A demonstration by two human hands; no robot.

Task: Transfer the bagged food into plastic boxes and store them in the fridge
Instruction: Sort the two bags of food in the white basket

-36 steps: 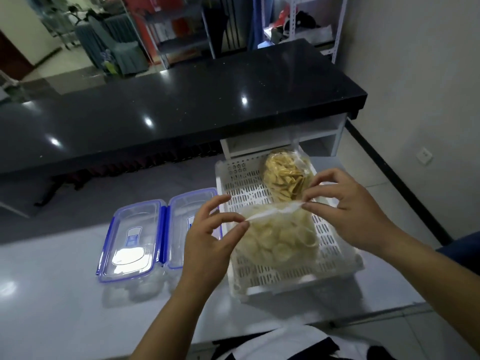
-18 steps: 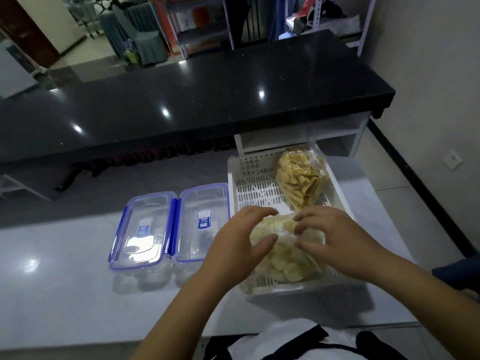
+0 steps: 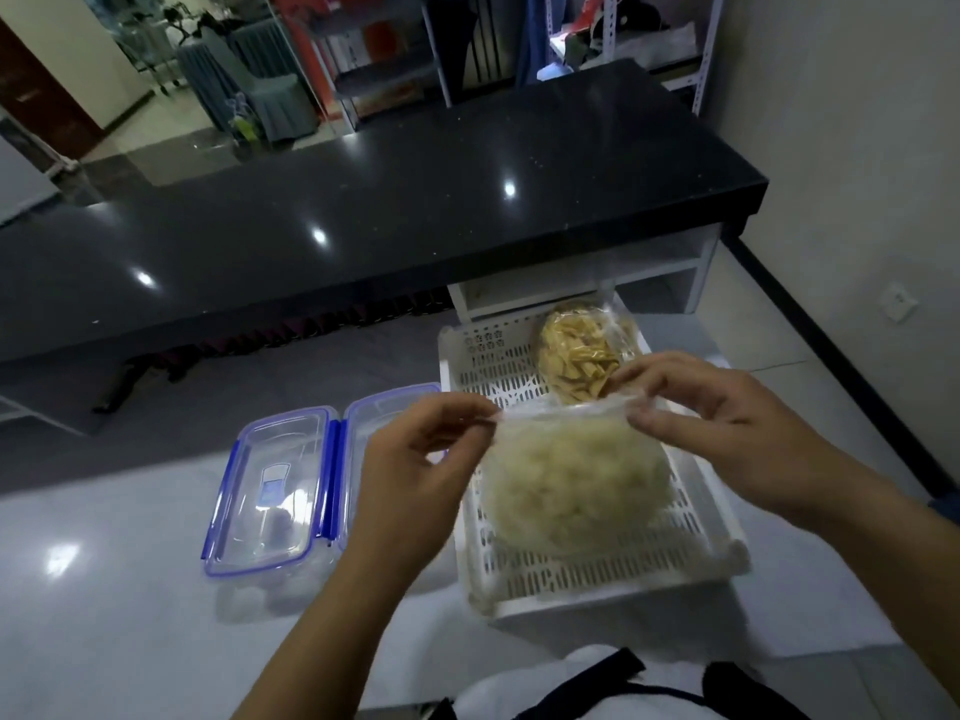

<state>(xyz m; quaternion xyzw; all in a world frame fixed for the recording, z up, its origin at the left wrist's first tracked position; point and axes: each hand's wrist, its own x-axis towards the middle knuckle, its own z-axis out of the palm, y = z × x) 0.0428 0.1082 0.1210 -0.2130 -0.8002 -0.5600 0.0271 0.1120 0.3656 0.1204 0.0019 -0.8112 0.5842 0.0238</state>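
A clear bag of pale round food pieces (image 3: 576,485) hangs over the white slotted basket (image 3: 597,579). My left hand (image 3: 415,459) pinches the bag's top left corner. My right hand (image 3: 727,428) pinches its top right edge, and the top is stretched between the two hands. A second bag of yellow chips (image 3: 576,361) lies at the far end of the basket. Two clear plastic boxes with blue clips stand side by side left of the basket: one (image 3: 270,491) in full view, the other (image 3: 384,407) partly behind my left hand.
The basket and boxes rest on a glossy white table (image 3: 104,615). A long black counter (image 3: 363,210) runs across behind it, with white shelving (image 3: 649,272) underneath. A wall stands to the right, and chairs and racks fill the background.
Both hands have lifted the bag of pale pieces off the basket floor and moved apart, pulling its top edge taut. The camera has tilted slightly.
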